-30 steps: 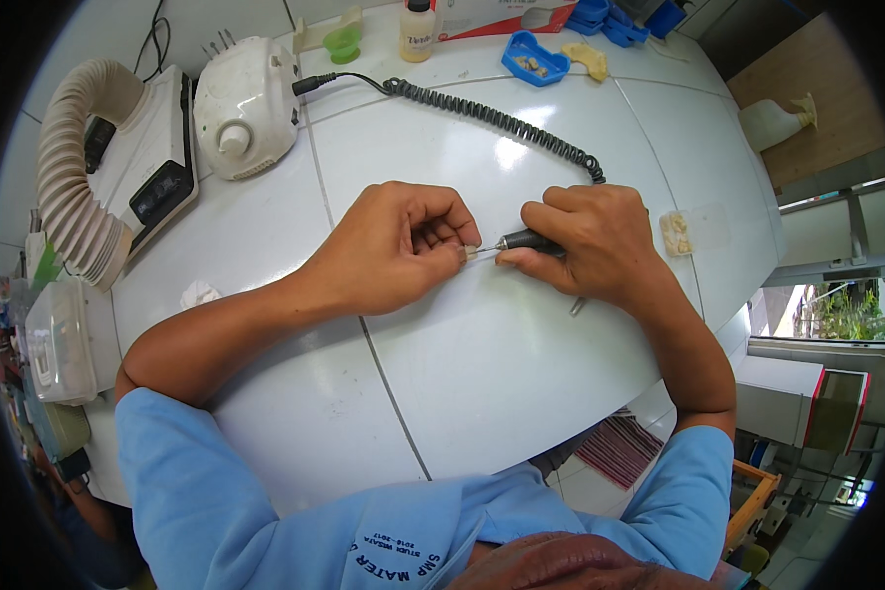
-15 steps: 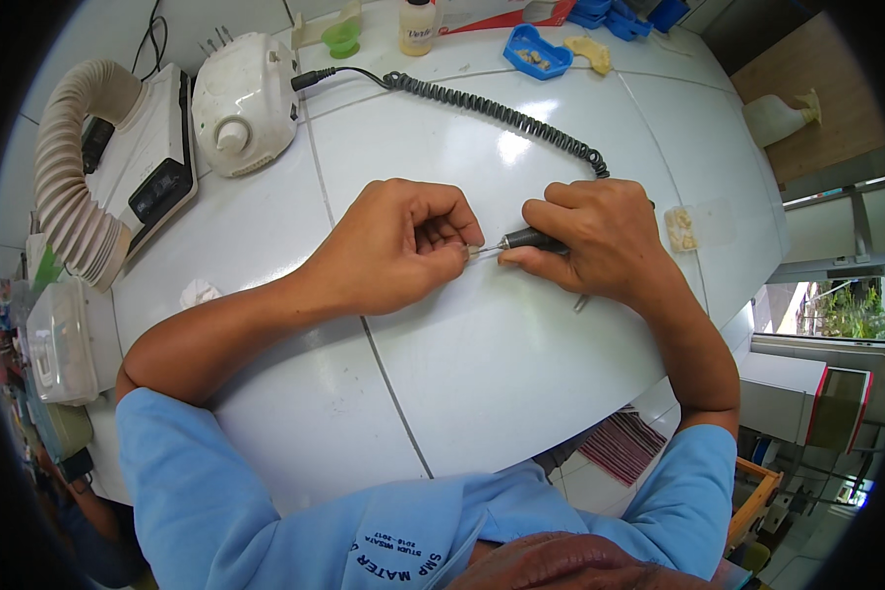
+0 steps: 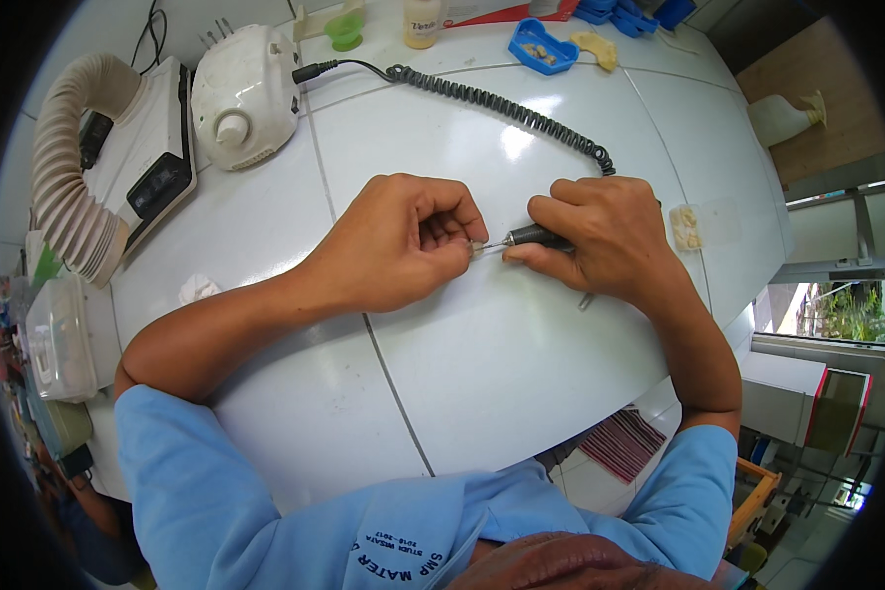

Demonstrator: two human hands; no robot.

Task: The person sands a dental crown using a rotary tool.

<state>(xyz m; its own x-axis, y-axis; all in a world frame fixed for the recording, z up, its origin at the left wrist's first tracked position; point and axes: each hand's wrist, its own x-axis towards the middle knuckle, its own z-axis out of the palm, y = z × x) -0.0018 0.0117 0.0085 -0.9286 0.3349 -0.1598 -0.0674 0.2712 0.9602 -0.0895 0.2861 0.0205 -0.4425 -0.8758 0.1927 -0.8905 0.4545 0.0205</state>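
Note:
My left hand (image 3: pixel 403 241) is closed in a pinch on a small pale piece (image 3: pixel 477 246) at the centre of the view. My right hand (image 3: pixel 600 236) grips a black rotary handpiece (image 3: pixel 531 234), its thin metal bit (image 3: pixel 494 246) pointing left at the piece between my left fingertips; whether they touch is hard to tell. A coiled black cord (image 3: pixel 492 108) runs from behind my right hand to a white control unit (image 3: pixel 256 98). A small metal rod (image 3: pixel 585 301) shows below my right hand. To the right lies a small clear container with pale bits (image 3: pixel 686 226).
A white machine with a ribbed hose (image 3: pixel 69 187) and clear box (image 3: pixel 64 339) stand left on the white table (image 3: pixel 393 374). Along the back are a green cup (image 3: pixel 344 29), bottle (image 3: pixel 420 25) and blue tray (image 3: pixel 521 54). Another person's arm (image 3: pixel 93 506) shows at lower left.
Both hands, with the piece and handpiece, have shifted slightly up and to the right in the view. Their grips look the same.

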